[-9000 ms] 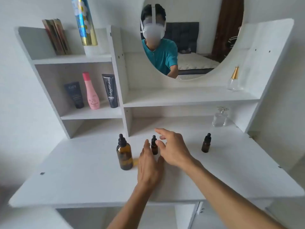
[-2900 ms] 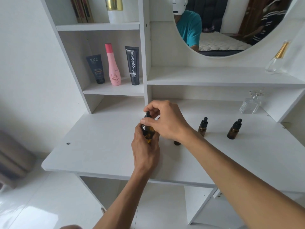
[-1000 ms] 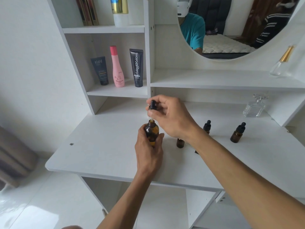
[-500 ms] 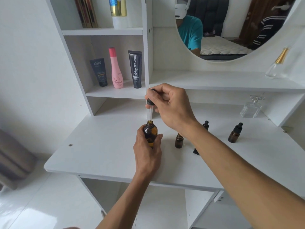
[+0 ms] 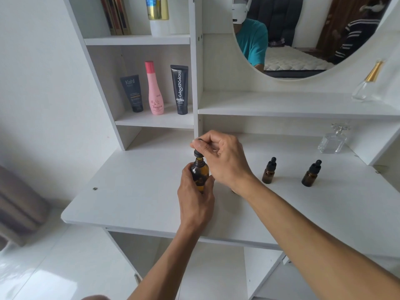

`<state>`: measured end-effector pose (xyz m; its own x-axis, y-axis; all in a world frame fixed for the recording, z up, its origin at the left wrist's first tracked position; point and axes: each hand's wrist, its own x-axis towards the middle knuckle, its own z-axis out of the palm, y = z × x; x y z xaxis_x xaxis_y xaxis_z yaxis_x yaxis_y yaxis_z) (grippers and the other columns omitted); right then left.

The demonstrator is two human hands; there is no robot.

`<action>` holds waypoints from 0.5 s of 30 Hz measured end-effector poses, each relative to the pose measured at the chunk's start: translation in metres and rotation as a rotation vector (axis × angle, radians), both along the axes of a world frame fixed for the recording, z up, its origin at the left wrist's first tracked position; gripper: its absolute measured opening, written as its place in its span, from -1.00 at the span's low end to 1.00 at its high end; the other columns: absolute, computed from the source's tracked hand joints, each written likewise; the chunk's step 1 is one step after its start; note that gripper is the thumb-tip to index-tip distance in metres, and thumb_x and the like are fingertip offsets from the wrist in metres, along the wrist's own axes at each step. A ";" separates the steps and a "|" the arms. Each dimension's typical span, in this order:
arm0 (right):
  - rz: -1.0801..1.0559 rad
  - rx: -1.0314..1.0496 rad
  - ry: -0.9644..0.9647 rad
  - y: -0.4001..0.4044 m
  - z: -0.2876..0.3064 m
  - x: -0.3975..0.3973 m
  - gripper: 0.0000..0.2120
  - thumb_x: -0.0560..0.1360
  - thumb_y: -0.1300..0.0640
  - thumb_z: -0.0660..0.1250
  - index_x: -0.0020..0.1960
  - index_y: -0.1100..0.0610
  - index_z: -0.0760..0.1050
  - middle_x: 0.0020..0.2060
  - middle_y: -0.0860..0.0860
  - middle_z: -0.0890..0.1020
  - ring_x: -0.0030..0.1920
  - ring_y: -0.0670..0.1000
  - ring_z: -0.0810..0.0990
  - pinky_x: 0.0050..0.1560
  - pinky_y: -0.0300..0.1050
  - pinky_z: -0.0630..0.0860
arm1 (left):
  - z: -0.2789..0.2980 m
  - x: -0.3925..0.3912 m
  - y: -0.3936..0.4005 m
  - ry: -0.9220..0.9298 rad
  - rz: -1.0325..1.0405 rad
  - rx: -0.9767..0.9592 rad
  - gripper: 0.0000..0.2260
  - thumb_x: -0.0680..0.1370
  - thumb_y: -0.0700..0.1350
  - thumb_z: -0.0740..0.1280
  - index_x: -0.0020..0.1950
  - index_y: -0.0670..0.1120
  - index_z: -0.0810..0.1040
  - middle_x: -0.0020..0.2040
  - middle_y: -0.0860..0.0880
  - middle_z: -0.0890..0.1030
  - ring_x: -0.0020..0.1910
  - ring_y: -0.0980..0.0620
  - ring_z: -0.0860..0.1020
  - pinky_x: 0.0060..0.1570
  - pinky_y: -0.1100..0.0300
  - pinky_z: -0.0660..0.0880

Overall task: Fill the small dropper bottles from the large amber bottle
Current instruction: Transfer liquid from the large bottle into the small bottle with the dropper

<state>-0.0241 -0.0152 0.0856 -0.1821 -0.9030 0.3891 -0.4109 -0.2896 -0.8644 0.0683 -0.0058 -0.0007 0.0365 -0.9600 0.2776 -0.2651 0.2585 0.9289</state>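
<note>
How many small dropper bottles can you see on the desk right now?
2 clearly: one small dropper bottle just right of the right hand, another further right. A dark speck under the right wrist may be a third, mostly hidden.

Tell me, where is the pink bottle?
The tall pink plastic bottle stands on the left shelf, between the grey Kahf tube and the black Glad2Glow tube.

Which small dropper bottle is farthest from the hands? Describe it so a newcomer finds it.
Start at the white desktop below the round mirror. Two capped small amber bottles stand right of the hands; take the rightmost dropper bottle, nearest the clear glass perfume bottle. Its neighbour stands closer to the right hand.
</note>
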 end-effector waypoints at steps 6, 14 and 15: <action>-0.002 0.022 0.017 -0.002 -0.010 -0.001 -0.83 0.56 0.06 0.40 -0.14 0.12 0.63 -0.16 -0.01 0.75 -0.07 -0.03 0.72 0.05 0.08 0.63 | 0.002 0.000 0.001 -0.001 -0.001 0.009 -0.64 0.56 -0.15 0.37 0.32 0.01 0.39 0.10 0.06 0.60 -0.05 0.30 0.55 -0.13 0.52 0.40; -0.008 0.026 0.045 -0.002 -0.014 0.000 -0.84 0.56 0.05 0.39 -0.13 0.11 0.64 -0.14 -0.04 0.75 -0.05 -0.06 0.71 0.07 0.08 0.63 | 0.005 0.000 0.002 0.000 -0.005 0.008 -0.66 0.56 -0.17 0.36 0.22 0.13 0.35 0.06 0.08 0.60 -0.03 0.24 0.57 -0.14 0.52 0.40; -0.006 0.029 0.041 -0.002 -0.014 0.000 -0.84 0.56 0.05 0.39 -0.13 0.10 0.64 -0.15 -0.05 0.75 -0.05 -0.07 0.71 0.07 0.08 0.63 | 0.005 0.000 0.003 0.001 -0.006 0.009 -0.66 0.56 -0.18 0.36 0.23 0.11 0.36 0.07 0.08 0.60 -0.03 0.25 0.56 -0.14 0.53 0.40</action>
